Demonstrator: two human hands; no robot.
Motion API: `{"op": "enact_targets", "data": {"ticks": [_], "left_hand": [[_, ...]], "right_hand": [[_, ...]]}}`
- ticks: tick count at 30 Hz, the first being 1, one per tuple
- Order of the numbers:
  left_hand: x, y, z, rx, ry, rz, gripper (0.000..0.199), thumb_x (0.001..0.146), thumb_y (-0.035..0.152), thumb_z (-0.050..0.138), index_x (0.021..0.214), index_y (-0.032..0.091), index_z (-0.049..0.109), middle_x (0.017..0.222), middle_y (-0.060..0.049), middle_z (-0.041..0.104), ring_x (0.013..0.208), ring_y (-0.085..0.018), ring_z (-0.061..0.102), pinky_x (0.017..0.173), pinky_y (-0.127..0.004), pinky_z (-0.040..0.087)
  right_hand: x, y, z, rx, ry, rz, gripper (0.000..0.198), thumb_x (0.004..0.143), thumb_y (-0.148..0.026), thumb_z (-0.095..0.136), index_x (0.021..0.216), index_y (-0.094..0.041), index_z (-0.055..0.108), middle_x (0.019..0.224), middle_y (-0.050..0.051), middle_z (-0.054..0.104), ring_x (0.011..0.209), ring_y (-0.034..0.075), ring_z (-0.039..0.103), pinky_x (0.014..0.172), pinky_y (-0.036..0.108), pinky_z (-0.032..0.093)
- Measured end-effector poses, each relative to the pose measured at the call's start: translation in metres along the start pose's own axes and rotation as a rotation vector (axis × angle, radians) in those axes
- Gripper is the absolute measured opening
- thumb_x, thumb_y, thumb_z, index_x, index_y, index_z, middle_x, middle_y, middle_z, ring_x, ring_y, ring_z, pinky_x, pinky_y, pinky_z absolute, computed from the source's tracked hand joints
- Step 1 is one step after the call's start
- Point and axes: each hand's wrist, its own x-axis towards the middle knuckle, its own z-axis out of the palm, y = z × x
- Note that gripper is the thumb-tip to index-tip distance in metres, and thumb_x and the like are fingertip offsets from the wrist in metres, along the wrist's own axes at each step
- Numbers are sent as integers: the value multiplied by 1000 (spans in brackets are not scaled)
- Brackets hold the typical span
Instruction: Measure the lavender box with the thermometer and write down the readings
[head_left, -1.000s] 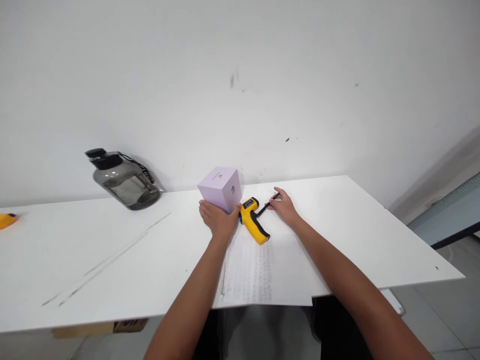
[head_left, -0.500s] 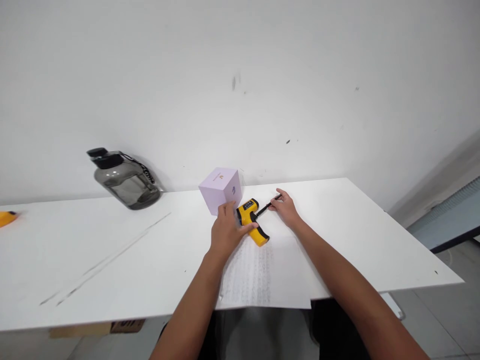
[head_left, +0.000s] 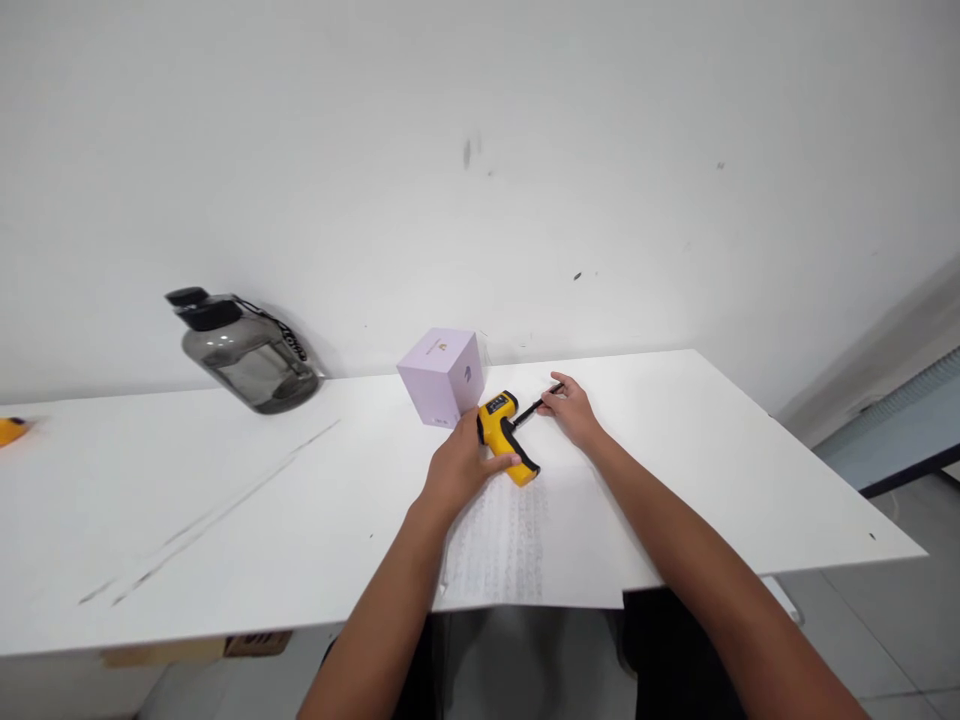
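My left hand [head_left: 459, 462] is wrapped around the left side of a yellow-and-black pistol-shaped tool [head_left: 495, 432], its thumb lying across the handle. A small dark panel with light markings shows on the tool's upper end. Between the fingertips of my right hand [head_left: 571, 410] is a slim black rod-like tool [head_left: 534, 408], perhaps a screwdriver. Its far end meets the yellow tool near the black part of the grip; how it touches there is too small to make out. Just behind my left fingers stands a lilac box [head_left: 442, 378].
A grey see-through bottle [head_left: 251, 365] with a black lid and strap stands by the wall, left. An orange object [head_left: 11, 430] is cut off at the left edge. White paper-like sheeting [head_left: 577, 540] lies at the front of the white table [head_left: 247, 540].
The view shifts slightly. My left fingers have come down from beside the box and now close more tightly around the yellow tool. The right hand keeps nearly the same place, still gripping the black rod.
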Motion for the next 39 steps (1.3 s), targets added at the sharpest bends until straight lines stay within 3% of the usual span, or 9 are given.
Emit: {"op": "enact_targets", "data": {"ticks": [9,26,34,39], "left_hand": [[7,-5,6,75,-7,-12,91,75,54,74,149,18,35,161,-15,34,146,-32,38,108,-39,40],[7,-7,7,82,21,21,86,74,52,76,145,18,40,158,-15,40,145,-30,40,111,-41,38],[7,-7,8,68,42,74,79,75,52,76,141,21,44,150,-13,48,138,-31,48,104,-40,44],[6,-7,8,74,34,41,82,75,51,76,143,20,42,157,-15,41,143,-30,42,110,-40,40]], "right_hand": [[2,0,0,2,-11,-1,47,75,-12,67,120,-20,56,88,-3,51,70,12,68,76,33,67],[-2,-3,1,-33,-43,3,37,79,-11,65,114,-19,56,90,-3,53,65,8,67,79,31,66],[1,0,0,-44,-52,-9,41,77,-13,68,116,-20,57,93,-2,53,68,9,67,79,33,67],[0,-1,-1,-67,-48,-14,38,78,-14,67,115,-21,58,94,-2,54,67,9,67,80,32,66]]}}
